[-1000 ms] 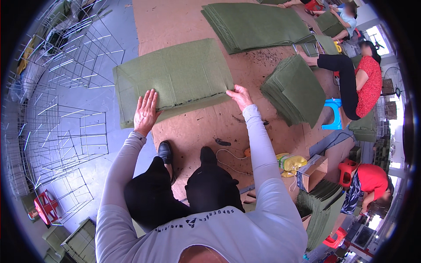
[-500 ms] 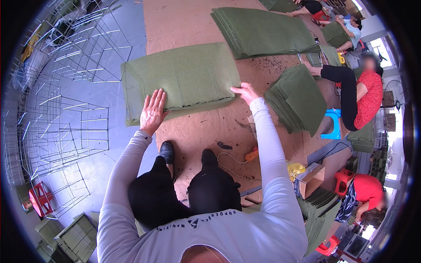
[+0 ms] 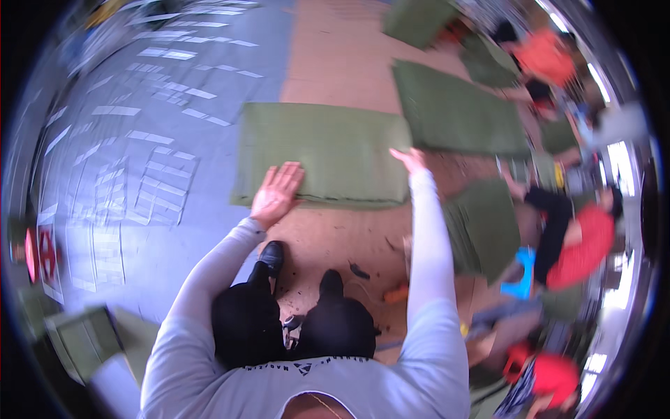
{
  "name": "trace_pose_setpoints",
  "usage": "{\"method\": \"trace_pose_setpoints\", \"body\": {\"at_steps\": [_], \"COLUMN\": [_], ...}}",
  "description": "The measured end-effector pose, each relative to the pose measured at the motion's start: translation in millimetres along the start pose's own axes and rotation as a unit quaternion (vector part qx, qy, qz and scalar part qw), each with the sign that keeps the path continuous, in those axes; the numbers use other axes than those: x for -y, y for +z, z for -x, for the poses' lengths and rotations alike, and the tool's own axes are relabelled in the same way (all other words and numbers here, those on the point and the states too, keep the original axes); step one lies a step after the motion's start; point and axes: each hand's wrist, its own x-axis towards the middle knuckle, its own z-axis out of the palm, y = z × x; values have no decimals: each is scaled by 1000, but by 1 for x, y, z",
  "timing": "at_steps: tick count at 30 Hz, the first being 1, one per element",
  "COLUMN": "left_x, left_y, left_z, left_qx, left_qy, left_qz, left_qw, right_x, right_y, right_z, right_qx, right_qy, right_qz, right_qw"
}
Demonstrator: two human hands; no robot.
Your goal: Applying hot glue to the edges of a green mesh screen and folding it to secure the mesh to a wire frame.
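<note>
In front of me, on the brown sheet, lies a wide green fabric piece (image 3: 324, 143), roughly rectangular, with a dark uneven near edge. My left hand (image 3: 277, 194) rests flat on its near left part, fingers stretched out. At its right edge is my right hand (image 3: 410, 159), fingers apart and somewhat smeared by motion. It seems to touch the fabric edge, though the exact contact is unclear. Just beyond the right end lies a stack of large green sheets (image 3: 460, 108). A second green stack (image 3: 485, 223) sits to the right of my right forearm.
White wire frames (image 3: 164, 185) stand on the grey floor to the left, with a red stool (image 3: 43, 255) nearby. A person in red (image 3: 583, 241) sits at right by a blue stool (image 3: 520, 272). An orange object (image 3: 396, 293) lies near my feet.
The view has swung, blurring the surroundings. My right hand has moved from the fabric's near right corner farther up its right edge, its fingers now spread. Wire-like ridges in the fabric no longer show.
</note>
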Motion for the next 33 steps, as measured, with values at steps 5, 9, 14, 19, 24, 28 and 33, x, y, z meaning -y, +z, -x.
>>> {"method": "trace_pose_setpoints", "body": {"at_steps": [5,9,14,19,24,28,33], "left_x": [-16,-17,-49,-22,46,65,65], "left_y": [-1,-7,-5,-32,-75,-94,-80], "left_z": [-14,0,63,104,59,47,38], "left_qx": [-13,-5,49,-164,-264,-197,-210], "left_qy": [9,2,40,68,-410,-408,-402], "left_qz": [25,41,78,232,603,652,622], "left_qw": [1000,999,995,956,631,608,638], "right_x": [-4,-8,-9,-45,-60,-42,-68], "right_y": [-24,-16,-51,-64,-78,-65,-72], "right_z": [-36,-28,77,145,177,189,168], "right_qx": [99,84,58,20,1,35,-20], "right_qy": [-31,-61,-67,-37,-1,5,101], "right_qz": [-207,-147,-200,-329,-342,-345,-516], "right_qw": [973,984,976,943,940,938,850]}}
